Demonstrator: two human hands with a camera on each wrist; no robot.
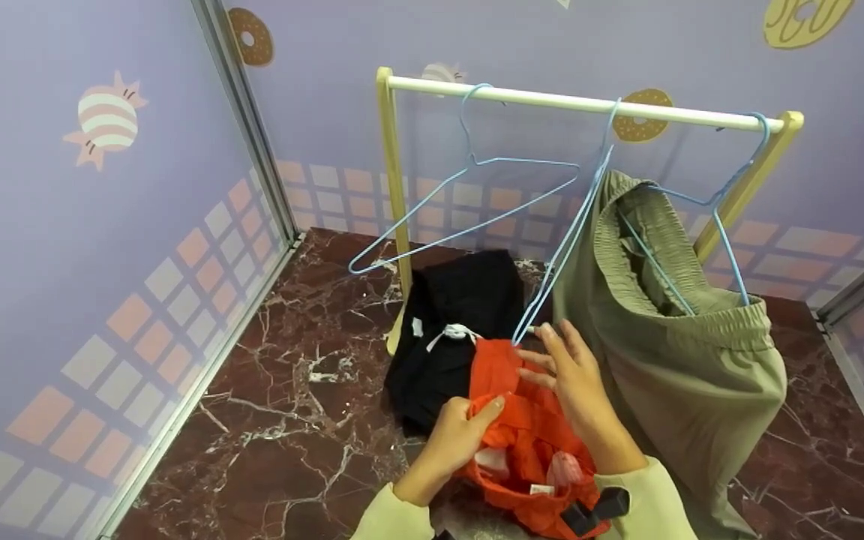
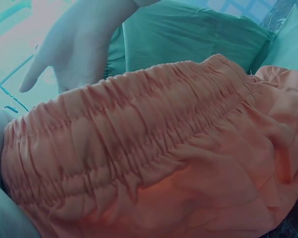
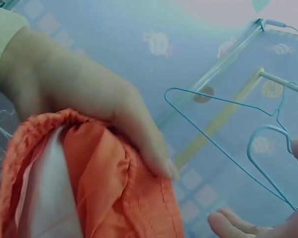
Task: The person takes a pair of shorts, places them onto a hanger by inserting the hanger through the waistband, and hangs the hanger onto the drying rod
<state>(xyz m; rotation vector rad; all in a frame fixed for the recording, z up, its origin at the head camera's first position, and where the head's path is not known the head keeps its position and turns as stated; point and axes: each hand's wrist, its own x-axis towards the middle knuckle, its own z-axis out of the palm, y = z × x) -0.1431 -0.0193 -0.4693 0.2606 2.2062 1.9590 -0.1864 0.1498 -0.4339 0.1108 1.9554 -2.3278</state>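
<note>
My left hand (image 1: 456, 435) grips the gathered elastic waistband of an orange pair of trousers or shorts (image 1: 537, 412), its thumb along the edge. The garment's opening and inside labels face up in the head view. Close to the lower end of the middle blue wire hanger (image 1: 516, 341) is my right hand (image 1: 578, 382), its fingers spread and relaxed. In the right wrist view that hanger's rounded end (image 3: 249, 148) lies near the thumb and fingertips, not visibly pinched. The left hand's fingers are partly hidden by orange cloth.
A rack with a white rail (image 1: 552, 99) carries the hangers. The left hanger (image 1: 469, 225) is bare; khaki trousers (image 1: 679, 375) hang from the right one. Black shorts (image 1: 432, 375) with a white drawstring are low behind the orange garment. Patterned walls (image 1: 139, 262) enclose the marbled floor (image 1: 274, 420).
</note>
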